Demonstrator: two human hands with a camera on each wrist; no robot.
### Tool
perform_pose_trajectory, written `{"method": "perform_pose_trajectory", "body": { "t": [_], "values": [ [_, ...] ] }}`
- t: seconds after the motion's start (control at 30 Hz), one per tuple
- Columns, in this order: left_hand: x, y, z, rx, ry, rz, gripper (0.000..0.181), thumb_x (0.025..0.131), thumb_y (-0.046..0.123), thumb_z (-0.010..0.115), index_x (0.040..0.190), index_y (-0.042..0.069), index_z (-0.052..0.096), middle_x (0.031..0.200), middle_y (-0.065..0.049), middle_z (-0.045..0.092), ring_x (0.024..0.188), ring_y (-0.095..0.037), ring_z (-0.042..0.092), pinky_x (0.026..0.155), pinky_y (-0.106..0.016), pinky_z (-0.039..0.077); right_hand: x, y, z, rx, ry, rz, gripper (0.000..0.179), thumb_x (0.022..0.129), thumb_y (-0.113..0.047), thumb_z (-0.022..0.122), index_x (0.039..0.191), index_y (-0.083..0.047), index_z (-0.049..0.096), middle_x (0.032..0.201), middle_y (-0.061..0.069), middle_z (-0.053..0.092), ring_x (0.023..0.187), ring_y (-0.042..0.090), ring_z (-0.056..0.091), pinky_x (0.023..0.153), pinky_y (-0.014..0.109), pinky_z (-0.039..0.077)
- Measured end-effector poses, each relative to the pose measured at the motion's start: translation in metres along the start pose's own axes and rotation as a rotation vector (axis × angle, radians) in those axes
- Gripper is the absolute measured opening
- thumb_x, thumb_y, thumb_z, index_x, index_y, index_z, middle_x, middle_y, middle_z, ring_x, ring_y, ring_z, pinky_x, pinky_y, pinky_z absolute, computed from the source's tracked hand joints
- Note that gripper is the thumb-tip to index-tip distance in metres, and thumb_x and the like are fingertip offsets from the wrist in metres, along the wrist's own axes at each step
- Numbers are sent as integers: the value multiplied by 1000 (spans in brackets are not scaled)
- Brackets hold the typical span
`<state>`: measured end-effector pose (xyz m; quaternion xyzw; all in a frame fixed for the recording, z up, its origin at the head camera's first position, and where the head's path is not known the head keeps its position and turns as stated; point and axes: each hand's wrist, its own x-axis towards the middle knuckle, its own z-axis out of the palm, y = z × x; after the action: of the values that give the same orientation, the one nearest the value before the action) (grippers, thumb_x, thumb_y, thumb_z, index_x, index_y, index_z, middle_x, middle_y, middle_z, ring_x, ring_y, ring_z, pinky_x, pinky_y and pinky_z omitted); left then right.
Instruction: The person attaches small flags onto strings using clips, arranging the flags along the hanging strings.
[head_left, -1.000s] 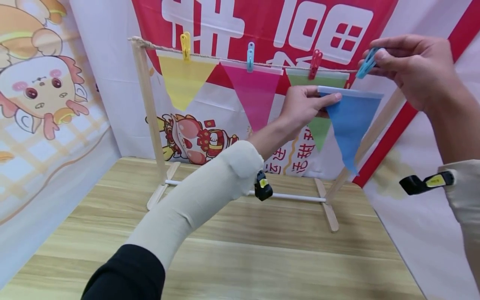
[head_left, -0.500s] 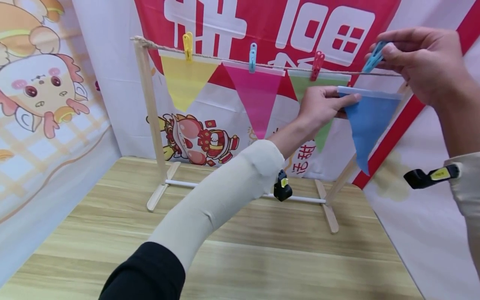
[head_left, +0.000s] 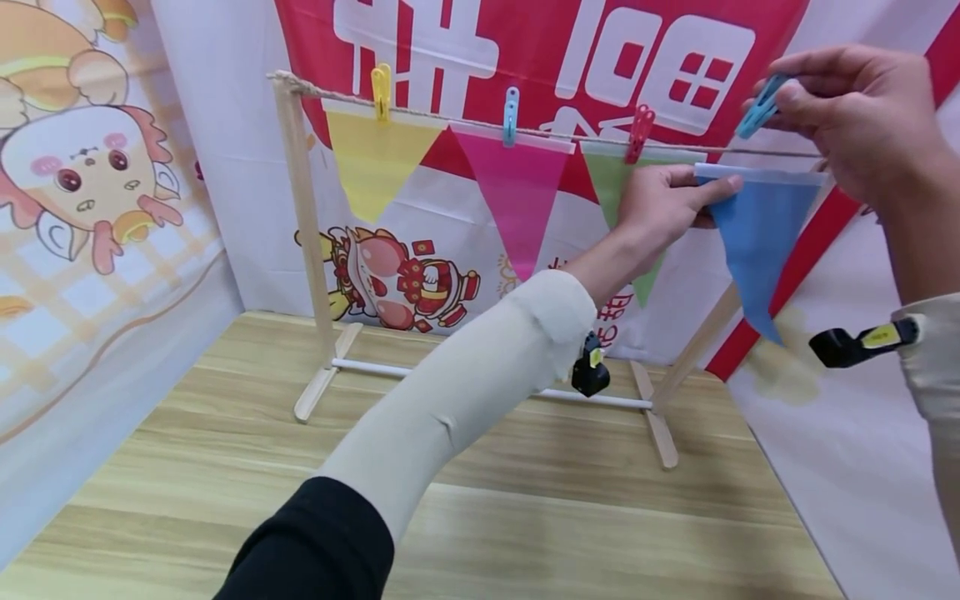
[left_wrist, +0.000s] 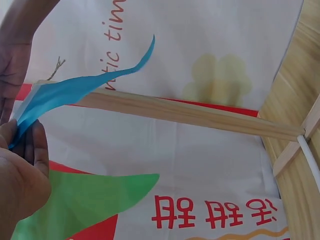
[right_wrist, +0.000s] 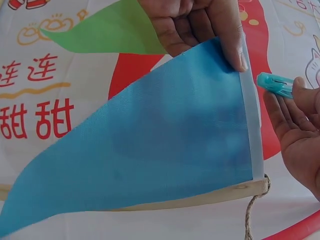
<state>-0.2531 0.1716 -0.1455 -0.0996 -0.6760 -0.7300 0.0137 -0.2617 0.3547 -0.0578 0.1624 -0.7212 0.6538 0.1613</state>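
Observation:
My left hand [head_left: 667,200] pinches the top left corner of a blue triangular pennant [head_left: 765,225] between thumb and fingers. The pennant's white-edged top lies just under the twine [head_left: 735,151], near its right end, and its tip hangs down, curled. Above the twine, my right hand [head_left: 862,108] pinches a light blue clothespin [head_left: 761,107], its nose pointing down and left. In the right wrist view this clothespin [right_wrist: 275,84] sits close to the pennant's white edge, apart from it. A green pennant [left_wrist: 100,197] hangs behind my left hand, under a red clothespin [head_left: 640,133].
Yellow [head_left: 378,158] and pink [head_left: 516,196] pennants hang further left under a yellow clothespin [head_left: 382,92] and a blue one. Wooden posts [head_left: 303,217] carry the twine, joined low by a white rod [head_left: 600,400] above the wood-grain table [head_left: 570,533]. Printed cloth stands behind.
My left hand has carried the blue pennant to the right and slightly up along the twine. My right hand, still pinching the clothespin, has moved right and up, off the twine.

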Motion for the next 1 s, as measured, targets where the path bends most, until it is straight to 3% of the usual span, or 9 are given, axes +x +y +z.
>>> {"method": "perform_pose_trajectory", "body": {
  "t": [0.2,0.33,0.43,0.73,1.0],
  "values": [
    [4,1,-1,-32,9,-6,35,102,29,86,136,23,83,114,11,86,88,-8,83,82,-19,68,0,-3,-3,-116,18,10,51,98,-28,83,145,-11,76,128,-5,78,108,7,79,91,9,58],
    [7,3,-2,-20,24,-13,34,101,30,87,135,24,84,112,10,86,87,-8,83,82,-20,68,-2,-5,-3,-257,53,24,51,100,-35,77,148,-15,75,130,-12,77,111,2,75,119,20,48],
    [9,4,-3,-15,36,-15,35,101,30,87,135,24,84,112,10,86,87,-9,83,81,-21,69,-3,-3,-4,-338,67,39,52,101,-39,74,149,-19,75,130,-16,76,112,-1,73,132,33,36],
    [13,4,-3,-5,31,-27,35,100,31,88,134,23,85,111,9,87,90,-11,85,81,-22,69,-2,7,-11,-393,93,36,57,99,-45,73,149,-19,75,133,-16,79,116,0,70,136,38,34],
    [14,7,1,-11,25,-24,34,101,32,87,133,22,85,110,9,87,87,-9,84,81,-20,68,-6,4,-10,-391,82,9,48,103,-37,71,146,-16,76,121,-20,79,110,-4,74,137,41,30]
  ]
}}
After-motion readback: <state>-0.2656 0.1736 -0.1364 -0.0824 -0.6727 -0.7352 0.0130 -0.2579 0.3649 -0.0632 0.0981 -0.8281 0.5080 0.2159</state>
